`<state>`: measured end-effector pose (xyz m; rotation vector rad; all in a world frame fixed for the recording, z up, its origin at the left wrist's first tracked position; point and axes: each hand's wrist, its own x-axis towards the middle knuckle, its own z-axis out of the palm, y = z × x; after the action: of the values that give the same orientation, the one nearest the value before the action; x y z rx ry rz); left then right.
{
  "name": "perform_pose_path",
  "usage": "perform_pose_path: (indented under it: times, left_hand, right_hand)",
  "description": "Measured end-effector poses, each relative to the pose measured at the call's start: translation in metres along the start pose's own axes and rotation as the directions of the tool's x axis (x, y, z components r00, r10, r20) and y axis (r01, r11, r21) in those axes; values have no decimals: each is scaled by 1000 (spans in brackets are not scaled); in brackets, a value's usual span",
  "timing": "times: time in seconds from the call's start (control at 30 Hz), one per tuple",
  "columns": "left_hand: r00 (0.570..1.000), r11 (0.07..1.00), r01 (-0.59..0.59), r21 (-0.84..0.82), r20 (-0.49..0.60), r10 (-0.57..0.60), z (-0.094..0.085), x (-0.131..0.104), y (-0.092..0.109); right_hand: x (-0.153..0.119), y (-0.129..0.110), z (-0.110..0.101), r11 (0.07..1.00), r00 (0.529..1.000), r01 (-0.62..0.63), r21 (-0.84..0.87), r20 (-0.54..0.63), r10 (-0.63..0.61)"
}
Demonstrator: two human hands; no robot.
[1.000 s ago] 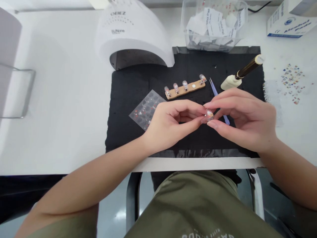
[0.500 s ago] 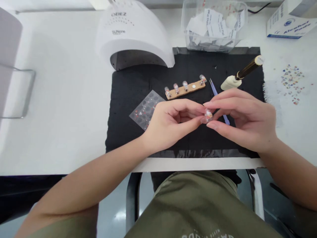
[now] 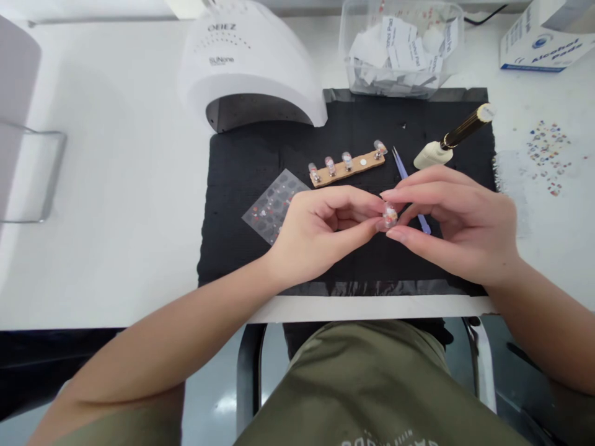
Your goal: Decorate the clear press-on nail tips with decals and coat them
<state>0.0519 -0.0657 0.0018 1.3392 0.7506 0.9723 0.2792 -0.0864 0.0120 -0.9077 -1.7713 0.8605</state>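
Both hands meet over the black mat [image 3: 242, 186], the left hand [image 3: 320, 232] and right hand [image 3: 458, 220] pinching one decorated nail tip [image 3: 389, 215], at five o'clock from the tip strip [image 3: 348, 166]; seating its decoration seemingly calls for steady fingertip pressure.

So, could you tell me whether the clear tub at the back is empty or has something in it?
It has something in it: the clear tub holds a heap of small white paper packets, seen through its wall.
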Motion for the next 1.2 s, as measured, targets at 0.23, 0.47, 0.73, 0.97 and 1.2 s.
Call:
perform_pose_path:
  times: [0.23, 0.47, 0.73, 0.97, 1.2]
  left_hand:
    - [1000, 1000, 19, -2, 0, -19, 0, 0, -1]
    - [999, 999, 32, 8, -6, -32, 1, 0, -1]
    - [1000, 999, 17, -33, 1, -17, 1, -1, -1]
    - [1000, 999, 3, -39, -29, -4, 0, -1, 0]
    - [997, 1000, 17, -3, -73, -17, -1, -1, 5]
  right_hand:
    - [1, -2, 0, 998, 998, -67, 1, 6, 67]
    - [-1, 0, 0, 997, 998, -65, 32, 13, 65]
    - [-2, 1, -1, 998, 999, -40, 58, 21, 39]
    - [-2, 2, -1, 982, 993, -114, 152, 27, 111]
    - [0, 4, -1, 957, 979, -188, 223, -33, 200]
